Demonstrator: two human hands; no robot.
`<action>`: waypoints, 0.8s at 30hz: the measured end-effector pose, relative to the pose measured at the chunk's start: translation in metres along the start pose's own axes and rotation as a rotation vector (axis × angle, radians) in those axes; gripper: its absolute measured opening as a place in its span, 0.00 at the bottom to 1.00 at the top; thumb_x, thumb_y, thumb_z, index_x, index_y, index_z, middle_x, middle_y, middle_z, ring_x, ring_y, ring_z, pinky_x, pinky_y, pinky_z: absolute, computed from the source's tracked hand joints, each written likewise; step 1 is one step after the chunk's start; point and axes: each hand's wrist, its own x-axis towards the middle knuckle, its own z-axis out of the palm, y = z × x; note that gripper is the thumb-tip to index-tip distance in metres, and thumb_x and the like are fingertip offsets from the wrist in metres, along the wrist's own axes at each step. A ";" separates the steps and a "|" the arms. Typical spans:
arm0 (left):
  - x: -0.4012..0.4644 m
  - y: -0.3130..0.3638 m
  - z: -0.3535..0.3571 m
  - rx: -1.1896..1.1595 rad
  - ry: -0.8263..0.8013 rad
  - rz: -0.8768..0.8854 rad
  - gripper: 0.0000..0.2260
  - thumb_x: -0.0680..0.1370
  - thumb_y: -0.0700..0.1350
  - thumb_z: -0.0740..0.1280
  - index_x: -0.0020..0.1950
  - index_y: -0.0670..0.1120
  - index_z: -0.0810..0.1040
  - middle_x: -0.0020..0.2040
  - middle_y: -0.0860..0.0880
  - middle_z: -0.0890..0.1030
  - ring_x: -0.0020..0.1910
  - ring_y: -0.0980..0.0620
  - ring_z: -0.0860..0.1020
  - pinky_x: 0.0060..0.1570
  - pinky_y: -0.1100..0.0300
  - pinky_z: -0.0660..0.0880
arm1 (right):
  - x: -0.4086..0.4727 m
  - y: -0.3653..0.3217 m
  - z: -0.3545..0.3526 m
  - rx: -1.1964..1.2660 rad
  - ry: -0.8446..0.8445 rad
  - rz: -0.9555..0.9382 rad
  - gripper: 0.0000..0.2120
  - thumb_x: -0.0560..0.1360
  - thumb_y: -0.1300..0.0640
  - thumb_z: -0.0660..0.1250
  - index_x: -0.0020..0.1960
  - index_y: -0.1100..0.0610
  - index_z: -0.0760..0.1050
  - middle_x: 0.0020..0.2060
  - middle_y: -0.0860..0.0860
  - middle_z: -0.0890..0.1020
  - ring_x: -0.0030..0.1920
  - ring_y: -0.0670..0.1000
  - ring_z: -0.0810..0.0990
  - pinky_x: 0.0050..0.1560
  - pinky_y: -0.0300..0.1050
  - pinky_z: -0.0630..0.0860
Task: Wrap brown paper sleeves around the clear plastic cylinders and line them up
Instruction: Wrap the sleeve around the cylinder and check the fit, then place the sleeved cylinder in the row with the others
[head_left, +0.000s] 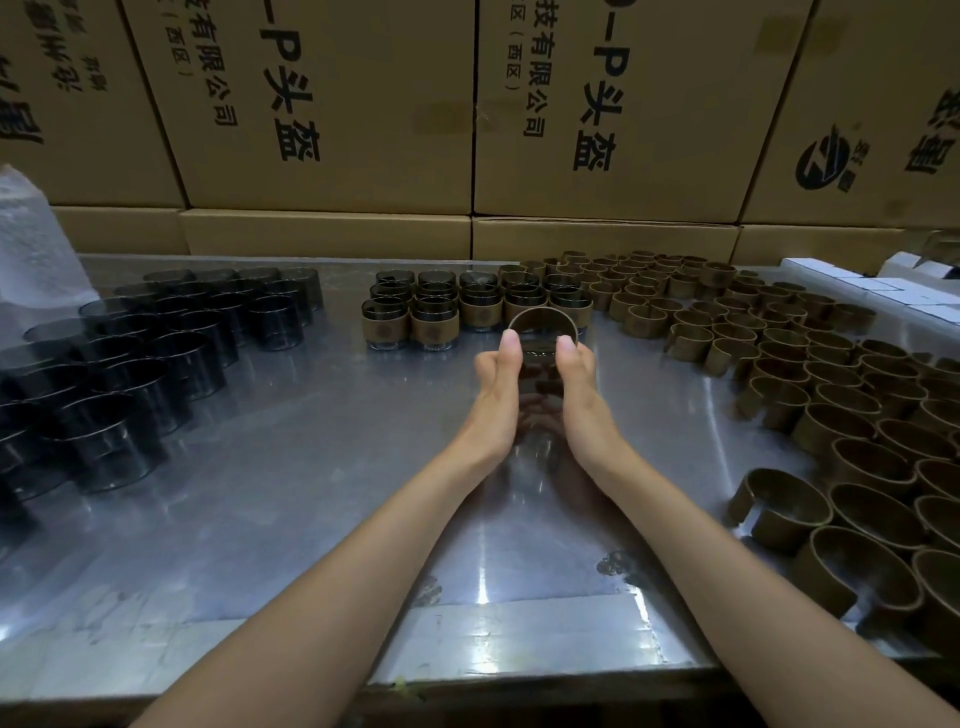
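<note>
Both hands hold one clear plastic cylinder (543, 340) with a brown paper sleeve around it, at the table's middle. My left hand (497, 382) grips its left side, thumb up on the rim. My right hand (575, 376) grips its right side the same way. Just beyond stand rows of sleeved cylinders (441, 312), lined up. Bare clear cylinders (156, 353) crowd the left of the table. Loose brown paper sleeves (810, 384) cover the right side.
The work surface is a shiny metal table (322, 467) with its front edge near me. Stacked cardboard boxes (332, 104) form a wall behind it. A bubble-wrap bundle (31, 244) stands at far left; white small boxes (878, 291) lie at far right.
</note>
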 end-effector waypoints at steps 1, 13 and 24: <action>0.001 0.000 0.000 -0.010 0.006 0.003 0.28 0.68 0.73 0.51 0.54 0.52 0.65 0.61 0.43 0.75 0.58 0.49 0.79 0.59 0.47 0.76 | -0.001 0.000 0.000 0.020 0.001 0.005 0.25 0.81 0.42 0.49 0.71 0.57 0.59 0.69 0.58 0.67 0.69 0.56 0.68 0.70 0.59 0.65; 0.004 0.004 -0.007 -0.124 0.061 -0.039 0.27 0.69 0.72 0.56 0.57 0.55 0.69 0.60 0.45 0.78 0.59 0.47 0.79 0.60 0.44 0.76 | 0.001 0.003 -0.002 0.216 -0.006 0.000 0.20 0.82 0.46 0.54 0.71 0.49 0.56 0.68 0.56 0.70 0.67 0.54 0.71 0.69 0.59 0.68; 0.003 0.016 -0.004 -0.465 -0.029 -0.185 0.24 0.82 0.56 0.56 0.70 0.41 0.68 0.63 0.38 0.77 0.63 0.42 0.77 0.66 0.44 0.71 | 0.005 0.004 -0.003 0.246 0.021 -0.009 0.15 0.83 0.49 0.53 0.69 0.45 0.62 0.68 0.54 0.71 0.66 0.52 0.72 0.68 0.53 0.69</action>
